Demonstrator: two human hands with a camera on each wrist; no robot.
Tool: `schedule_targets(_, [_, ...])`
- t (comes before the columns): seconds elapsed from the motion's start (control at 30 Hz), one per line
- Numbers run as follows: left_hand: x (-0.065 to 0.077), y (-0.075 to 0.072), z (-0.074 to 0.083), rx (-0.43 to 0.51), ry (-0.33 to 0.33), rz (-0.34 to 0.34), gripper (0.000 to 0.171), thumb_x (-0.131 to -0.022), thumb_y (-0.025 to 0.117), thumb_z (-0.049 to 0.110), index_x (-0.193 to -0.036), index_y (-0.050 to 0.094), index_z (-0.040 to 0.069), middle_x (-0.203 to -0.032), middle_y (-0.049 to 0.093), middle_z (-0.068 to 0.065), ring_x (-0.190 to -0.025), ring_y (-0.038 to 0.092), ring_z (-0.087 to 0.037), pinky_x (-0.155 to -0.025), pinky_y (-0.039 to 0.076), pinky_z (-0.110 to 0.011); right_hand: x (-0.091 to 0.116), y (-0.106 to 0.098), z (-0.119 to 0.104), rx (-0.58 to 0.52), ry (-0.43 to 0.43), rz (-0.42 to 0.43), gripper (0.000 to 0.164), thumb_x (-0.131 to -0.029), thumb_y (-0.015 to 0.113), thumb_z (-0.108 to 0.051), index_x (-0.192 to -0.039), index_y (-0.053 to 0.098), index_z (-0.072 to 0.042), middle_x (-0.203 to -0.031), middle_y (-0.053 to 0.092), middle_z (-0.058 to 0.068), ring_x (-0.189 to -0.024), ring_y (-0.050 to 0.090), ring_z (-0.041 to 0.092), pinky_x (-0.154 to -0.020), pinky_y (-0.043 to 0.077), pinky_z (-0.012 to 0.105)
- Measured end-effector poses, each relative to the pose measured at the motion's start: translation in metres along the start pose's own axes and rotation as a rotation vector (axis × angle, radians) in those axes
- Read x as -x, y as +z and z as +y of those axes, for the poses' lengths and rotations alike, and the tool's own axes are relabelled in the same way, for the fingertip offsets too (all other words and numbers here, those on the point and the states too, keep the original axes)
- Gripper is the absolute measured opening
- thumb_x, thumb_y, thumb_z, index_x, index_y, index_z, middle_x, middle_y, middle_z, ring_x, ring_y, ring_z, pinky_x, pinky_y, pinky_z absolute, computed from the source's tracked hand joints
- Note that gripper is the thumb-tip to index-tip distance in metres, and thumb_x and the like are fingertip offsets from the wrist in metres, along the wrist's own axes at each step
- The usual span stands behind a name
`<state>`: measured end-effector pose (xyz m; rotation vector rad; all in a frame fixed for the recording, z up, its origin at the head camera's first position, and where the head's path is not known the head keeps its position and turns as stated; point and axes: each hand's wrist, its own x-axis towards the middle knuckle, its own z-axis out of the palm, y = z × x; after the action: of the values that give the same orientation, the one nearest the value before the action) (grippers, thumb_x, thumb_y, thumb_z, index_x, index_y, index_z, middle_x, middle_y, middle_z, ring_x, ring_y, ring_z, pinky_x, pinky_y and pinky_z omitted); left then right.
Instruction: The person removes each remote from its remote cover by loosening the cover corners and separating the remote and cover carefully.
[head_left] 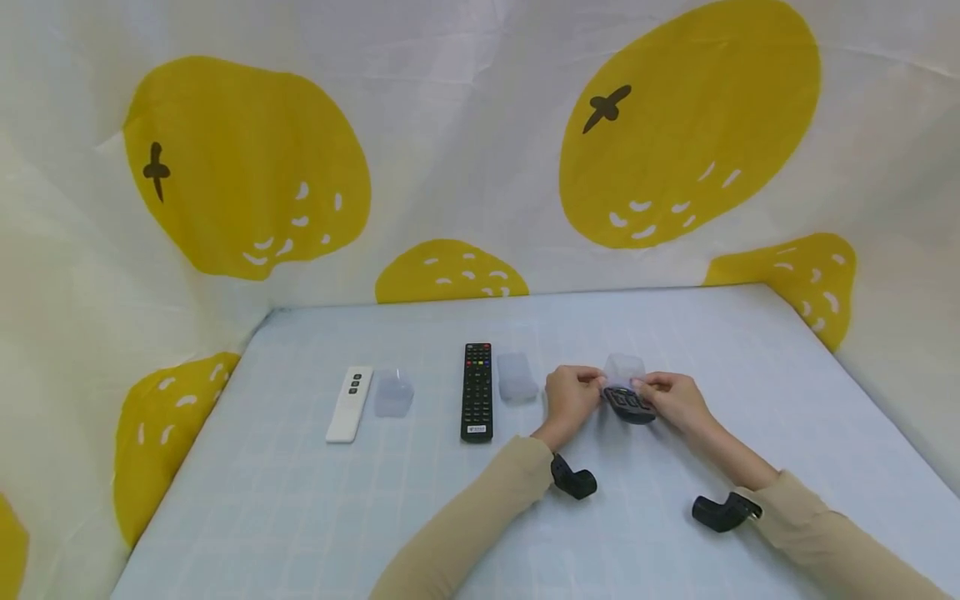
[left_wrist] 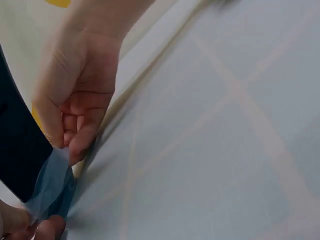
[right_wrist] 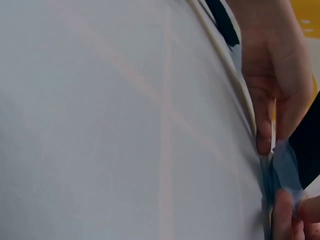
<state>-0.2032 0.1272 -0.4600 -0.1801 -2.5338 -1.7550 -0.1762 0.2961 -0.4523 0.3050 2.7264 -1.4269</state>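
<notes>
A black remote (head_left: 630, 406) with several large buttons lies at the right of the table, partly inside a clear soft plastic sleeve (head_left: 624, 367). My left hand (head_left: 573, 402) pinches the left edge of the sleeve's mouth. On the opposite edge, the thumb and fingers of my right hand (head_left: 675, 398) pinch the same sleeve. In the left wrist view the sleeve (left_wrist: 56, 182) looks bluish beside the remote's dark body (left_wrist: 20, 135). Fingertips hide part of the sleeve's rim.
Left of my hands lie a second clear sleeve (head_left: 516, 377), a long black remote (head_left: 477, 392), another clear sleeve (head_left: 394, 393) and a white remote (head_left: 350, 404). A pale checked cloth (head_left: 300, 517) covers the table. Behind hangs a curtain (head_left: 465, 150) with yellow fruit shapes.
</notes>
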Motion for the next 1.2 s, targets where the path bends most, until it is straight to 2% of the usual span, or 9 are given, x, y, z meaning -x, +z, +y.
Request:
schedule_targets(0.17, [0.003,0.0,-0.001,0.246,-0.176,-0.035,0.009,-0.085,0.07,0.007,-0.091,0.076,0.004,-0.076,0.074,-0.009,-0.053,0.066,-0.011,-0.049,0.054,-0.02,-0.001,0.002,0.001,-0.08,0.015,-0.028,0.047,-0.094,0.061,-0.028,-0.115,0.059,0.014,-0.079,0.068,-0.005,-0.065,0.055,-0.001,-0.059,0.049,0.017])
schedule_targets(0.3, [0.003,-0.003,0.004,0.358,-0.279,-0.042,0.02,-0.086,0.069,0.012,-0.103,0.072,0.001,-0.084,0.073,-0.01,-0.062,0.071,-0.022,-0.055,0.057,-0.026,-0.002,0.003,0.0,-0.219,0.04,-0.056,0.052,-0.093,0.063,-0.027,-0.121,0.054,0.015,-0.082,0.069,-0.009,-0.066,0.06,-0.004,-0.062,0.053,0.017])
schedule_targets(0.4, [0.002,-0.003,0.008,0.443,-0.357,-0.07,0.034,-0.087,0.069,0.015,-0.116,0.065,-0.002,-0.094,0.072,-0.013,-0.075,0.073,-0.028,-0.065,0.059,-0.028,-0.001,0.002,-0.002,-0.228,0.033,-0.016,0.052,-0.093,0.063,-0.029,-0.12,0.055,0.015,-0.079,0.067,-0.013,-0.067,0.058,-0.006,-0.062,0.052,0.016])
schedule_targets(0.5, [0.0,-0.001,0.01,0.497,-0.443,-0.079,0.041,-0.086,0.07,0.016,-0.12,0.06,-0.005,-0.097,0.072,-0.013,-0.078,0.073,-0.024,-0.068,0.057,-0.025,0.0,0.0,-0.003,-0.245,0.013,0.03,0.047,-0.092,0.064,-0.025,-0.117,0.057,0.014,-0.075,0.065,-0.017,-0.068,0.057,-0.007,-0.062,0.052,0.014])
schedule_targets(0.6, [0.0,0.001,0.012,0.512,-0.506,-0.069,0.035,-0.084,0.07,0.018,-0.112,0.066,-0.003,-0.089,0.072,-0.007,-0.07,0.066,-0.011,-0.061,0.05,-0.018,-0.002,0.0,-0.003,-0.301,-0.04,0.071,0.037,-0.092,0.064,-0.015,-0.112,0.059,0.015,-0.072,0.063,-0.021,-0.068,0.06,-0.008,-0.066,0.054,0.013])
schedule_targets(0.73, [0.0,0.0,0.01,0.572,-0.517,-0.119,0.029,-0.085,0.068,0.017,-0.108,0.07,0.0,-0.09,0.071,-0.003,-0.071,0.061,-0.005,-0.062,0.049,-0.017,-0.005,0.003,-0.003,-0.329,-0.167,0.137,0.031,-0.091,0.061,-0.007,-0.109,0.06,0.019,-0.075,0.063,-0.023,-0.068,0.063,-0.008,-0.067,0.055,0.013])
schedule_targets(0.93, [0.001,-0.007,0.008,0.565,-0.456,-0.233,0.051,-0.084,0.071,0.009,-0.132,0.056,0.0,-0.119,0.067,-0.013,-0.105,0.065,-0.018,-0.095,0.052,-0.034,-0.003,0.005,-0.009,-0.382,-0.283,0.159,0.034,-0.092,0.063,-0.008,-0.112,0.058,0.02,-0.081,0.064,-0.026,-0.073,0.065,-0.008,-0.069,0.056,0.015])
schedule_targets(1.07, [0.001,-0.007,0.01,0.517,-0.393,-0.203,0.054,-0.08,0.075,0.005,-0.131,0.057,0.002,-0.116,0.068,-0.014,-0.103,0.067,-0.017,-0.093,0.053,-0.032,-0.001,0.0,-0.015,-0.396,-0.301,0.127,0.036,-0.092,0.062,-0.008,-0.115,0.057,0.019,-0.086,0.063,-0.026,-0.077,0.065,-0.008,-0.069,0.057,0.018])
schedule_targets(1.2, [0.0,-0.008,0.011,0.538,-0.382,-0.146,0.051,-0.081,0.075,0.007,-0.129,0.058,0.0,-0.119,0.067,-0.015,-0.107,0.066,-0.019,-0.093,0.053,-0.032,-0.001,-0.004,-0.018,-0.416,-0.305,0.036,0.041,-0.094,0.061,-0.01,-0.122,0.052,0.017,-0.096,0.062,-0.026,-0.084,0.065,-0.007,-0.073,0.057,0.018])
